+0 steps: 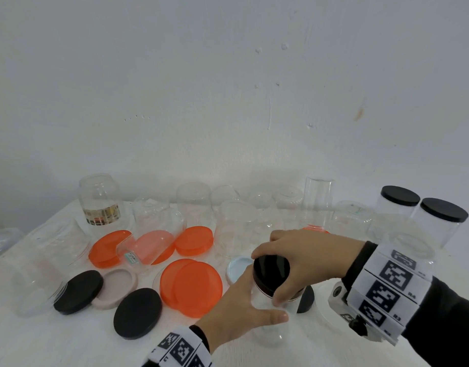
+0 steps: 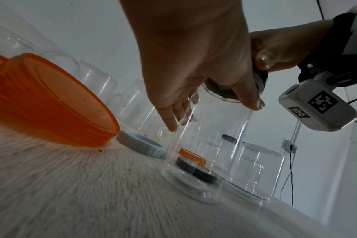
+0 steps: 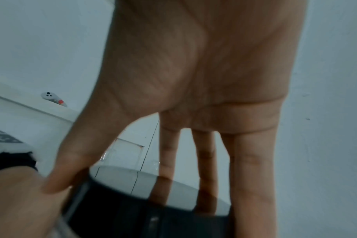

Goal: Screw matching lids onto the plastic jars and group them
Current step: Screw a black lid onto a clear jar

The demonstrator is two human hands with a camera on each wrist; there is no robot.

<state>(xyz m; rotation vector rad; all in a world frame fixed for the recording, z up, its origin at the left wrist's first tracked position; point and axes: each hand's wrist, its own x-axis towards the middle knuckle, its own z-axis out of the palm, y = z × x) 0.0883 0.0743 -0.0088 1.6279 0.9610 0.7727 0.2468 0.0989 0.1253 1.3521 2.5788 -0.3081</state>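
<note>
- Right hand (image 1: 304,258) is clawed over the black lid (image 1: 271,271) from above, thumb and fingertips pinching its rim, so I'd guess it's mid-twist.
- Left hand (image 1: 237,307) is wrapped round the wall of the clear jar (image 1: 270,313) under that lid, thumb across the front, bracing it on the white table (image 1: 69,340) at the near edge, right in front of the person.
- Handling guess: empty thin plastic, so very light and a bit squishy. Squeeze the wall too hard and the mouth could go oval and bind the thread. Slick sides too, so grip low and firm, and turn the lid by its rim.
- Just behind sits a pale blue lid (image 1: 237,267), with orange lids (image 1: 191,284) and loose black lids (image 1: 138,312) to the left.
- Two capped jars (image 1: 424,218) stand far right, so that's probably the group to join.
</note>
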